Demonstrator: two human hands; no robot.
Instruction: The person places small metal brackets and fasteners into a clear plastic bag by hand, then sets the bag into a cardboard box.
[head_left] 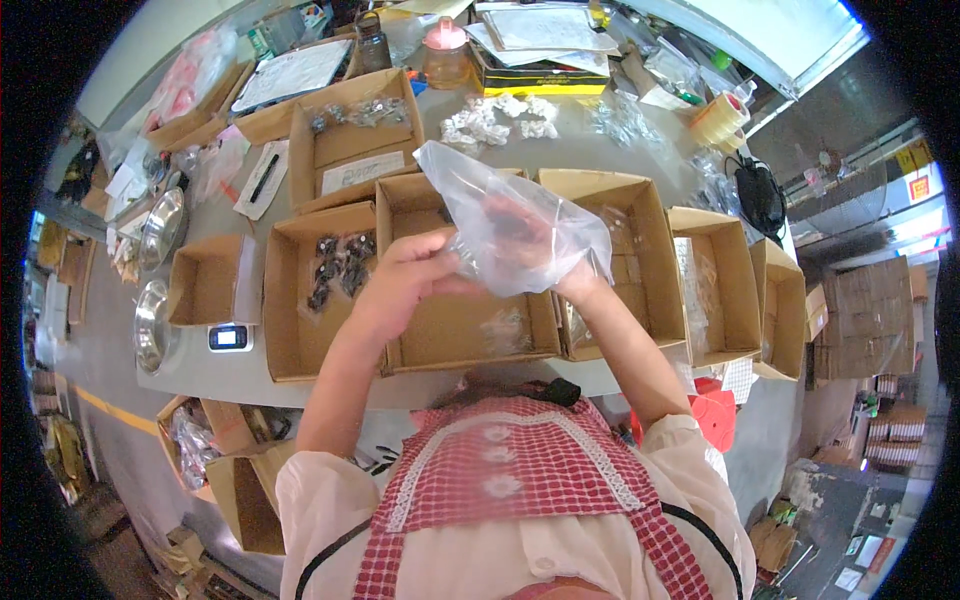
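While bag (482, 198) covers right hand (532, 236), yellow-black box (520, 81) lettered

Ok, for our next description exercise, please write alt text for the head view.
A person's right hand shows through a clear plastic bag, the left hand at the bag's left edge, above a row of open cardboard boxes on a grey table. Small dark parts lie in one box; a pink-lidded bottle stands further back.

Red-and-white checked apron (548, 475) (white lace trim (598, 460), white flowers (503, 486)) over a cream shirt (450, 560).
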